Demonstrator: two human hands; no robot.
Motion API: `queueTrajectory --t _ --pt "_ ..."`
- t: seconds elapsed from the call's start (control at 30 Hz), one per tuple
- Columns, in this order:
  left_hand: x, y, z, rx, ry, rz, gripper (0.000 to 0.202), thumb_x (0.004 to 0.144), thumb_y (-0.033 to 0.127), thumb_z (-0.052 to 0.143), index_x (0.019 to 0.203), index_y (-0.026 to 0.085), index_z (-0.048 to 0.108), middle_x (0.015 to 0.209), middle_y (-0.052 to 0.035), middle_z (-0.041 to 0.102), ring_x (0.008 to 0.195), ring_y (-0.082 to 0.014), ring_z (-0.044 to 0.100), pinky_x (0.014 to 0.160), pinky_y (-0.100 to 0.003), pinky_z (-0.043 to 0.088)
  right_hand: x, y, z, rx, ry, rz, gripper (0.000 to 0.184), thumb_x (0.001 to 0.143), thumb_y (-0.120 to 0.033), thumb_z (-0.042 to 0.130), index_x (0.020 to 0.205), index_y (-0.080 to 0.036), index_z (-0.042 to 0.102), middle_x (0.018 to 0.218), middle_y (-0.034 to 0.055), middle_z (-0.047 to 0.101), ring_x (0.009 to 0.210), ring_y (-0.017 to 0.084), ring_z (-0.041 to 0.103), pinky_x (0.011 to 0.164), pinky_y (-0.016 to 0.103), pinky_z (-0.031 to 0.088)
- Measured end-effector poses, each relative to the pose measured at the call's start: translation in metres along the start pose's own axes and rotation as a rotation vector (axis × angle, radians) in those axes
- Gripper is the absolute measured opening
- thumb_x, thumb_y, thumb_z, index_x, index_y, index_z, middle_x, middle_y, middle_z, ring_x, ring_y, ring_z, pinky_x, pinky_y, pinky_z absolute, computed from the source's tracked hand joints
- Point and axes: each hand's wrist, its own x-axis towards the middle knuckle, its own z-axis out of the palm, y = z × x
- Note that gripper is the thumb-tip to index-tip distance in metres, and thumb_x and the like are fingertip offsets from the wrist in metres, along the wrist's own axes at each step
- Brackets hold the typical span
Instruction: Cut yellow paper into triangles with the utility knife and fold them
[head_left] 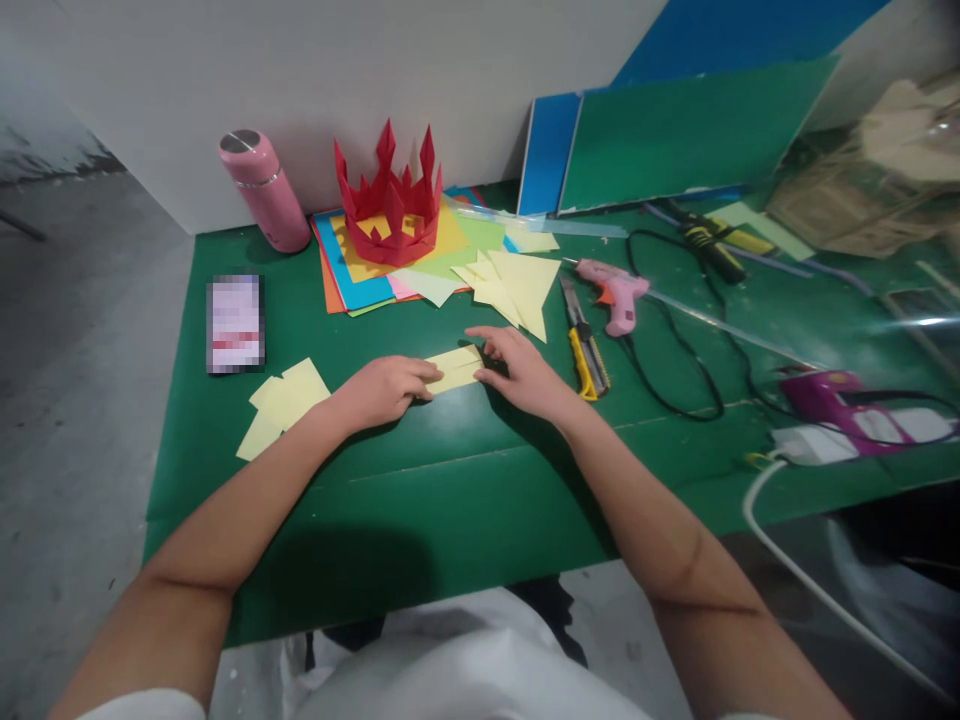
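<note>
A strip of folded pale-yellow paper (pixel 454 369) lies flat on the green table between my hands, a crease line running along its length. My left hand (pixel 386 388) is closed over the strip's left end, its fingertips pressing the paper down. At the right end is my right hand (pixel 521 370), thumb and fingers apart, the index finger stretched out above the paper's far edge and the thumb at its near corner. Beside my left forearm lie folded yellow paper pieces (pixel 289 400). More folded yellow pieces (pixel 517 285) sit beyond my right hand.
A red paper crown (pixel 394 215) stands on coloured sheets (pixel 360 290). Left of it is a pink bottle (pixel 266 190), with a blurred-out phone-shaped object (pixel 235 323) nearer. To the right lie a yellow utility knife (pixel 585 345), a pink glue gun (pixel 615 292), cables and a purple-white power strip (pixel 840 405).
</note>
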Motion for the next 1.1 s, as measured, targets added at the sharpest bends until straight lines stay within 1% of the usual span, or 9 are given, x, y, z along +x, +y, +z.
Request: queueTrajectory --t 0.17,0.43,0.57,0.7,0.8,0.83,0.9,0.97,1.1 --pt "-0.003 -0.004 -0.003 -0.111 0.018 0.003 0.035 0.075 -0.001 0.042 0.075 0.019 0.071 0.109 -0.0050 0.073 0.109 -0.0184 0.066 0.092 -0.034 0.055 0.000 0.004 -0.004 0.051 -0.015 0.001 0.049 0.082 -0.019 0.056 0.130 -0.027 0.048 0.094 0.0062 0.053 0.085 0.022 0.052 0.080 0.041 0.049" --pt "-0.003 -0.011 -0.004 -0.200 0.063 0.032 0.032 0.073 0.000 0.040 0.061 0.019 0.062 0.104 -0.0041 0.074 0.107 -0.0180 0.067 0.088 -0.035 0.056 0.000 0.005 -0.002 0.060 -0.008 -0.012 0.050 0.081 -0.017 0.055 0.130 -0.023 0.050 0.098 0.0081 0.054 0.088 0.023 0.054 0.082 0.042 0.049" --pt "-0.003 -0.011 -0.003 -0.242 0.082 -0.012 0.032 0.075 0.002 0.039 0.058 0.019 0.060 0.100 -0.0032 0.075 0.102 -0.0167 0.068 0.087 -0.033 0.054 -0.001 0.003 -0.003 -0.020 0.001 -0.074 0.048 0.082 -0.017 0.052 0.130 -0.026 0.053 0.114 0.0108 0.055 0.106 0.027 0.053 0.091 0.047 0.045" --pt "-0.001 -0.006 -0.005 -0.272 0.177 -0.132 0.026 0.084 0.010 0.043 0.072 0.019 0.064 0.092 -0.0032 0.074 0.092 -0.0150 0.069 0.084 -0.032 0.053 0.000 -0.001 -0.002 -0.126 -0.024 -0.192 0.051 0.085 -0.015 0.045 0.133 -0.028 0.052 0.136 0.0096 0.051 0.126 0.028 0.045 0.104 0.052 0.034" --pt "0.001 -0.003 -0.005 -0.181 0.290 -0.244 0.014 0.088 0.024 0.052 0.093 0.019 0.064 0.100 -0.0064 0.071 0.096 -0.0186 0.065 0.090 -0.037 0.050 0.000 -0.005 0.000 -0.152 -0.066 -0.226 0.053 0.084 -0.013 0.043 0.135 -0.028 0.049 0.137 0.0072 0.053 0.122 0.027 0.048 0.102 0.050 0.036" --pt "0.002 -0.002 -0.005 -0.133 0.298 -0.277 0.019 0.087 0.030 0.057 0.101 0.019 0.063 0.106 -0.0078 0.069 0.101 -0.0210 0.063 0.094 -0.040 0.048 0.000 -0.005 0.000 -0.155 -0.065 -0.228 0.052 0.084 -0.013 0.044 0.133 -0.028 0.050 0.134 0.0073 0.056 0.120 0.026 0.049 0.101 0.050 0.036" --pt "0.003 -0.002 -0.004 -0.050 0.257 -0.330 0.041 0.081 0.039 0.067 0.115 0.019 0.058 0.115 -0.0098 0.065 0.109 -0.0256 0.057 0.098 -0.044 0.044 0.000 -0.006 0.000 -0.159 -0.056 -0.230 0.044 0.084 -0.014 0.046 0.126 -0.026 0.054 0.125 0.0080 0.059 0.115 0.026 0.050 0.100 0.048 0.037" --pt "0.003 -0.001 -0.003 -0.010 0.184 -0.364 0.057 0.076 0.044 0.072 0.123 0.019 0.052 0.115 -0.0104 0.063 0.109 -0.0280 0.055 0.097 -0.047 0.042 0.000 -0.006 0.000 -0.161 -0.051 -0.226 0.035 0.083 -0.015 0.049 0.116 -0.023 0.058 0.117 0.0090 0.060 0.112 0.027 0.050 0.098 0.046 0.037" --pt "0.003 0.000 -0.003 -0.049 0.148 -0.391 0.053 0.077 0.036 0.071 0.123 0.020 0.051 0.103 -0.0076 0.064 0.099 -0.0256 0.057 0.090 -0.043 0.046 -0.001 -0.009 -0.003 -0.120 -0.055 -0.197 0.024 0.082 -0.017 0.051 0.104 -0.022 0.058 0.105 0.0092 0.059 0.103 0.026 0.052 0.092 0.044 0.040"
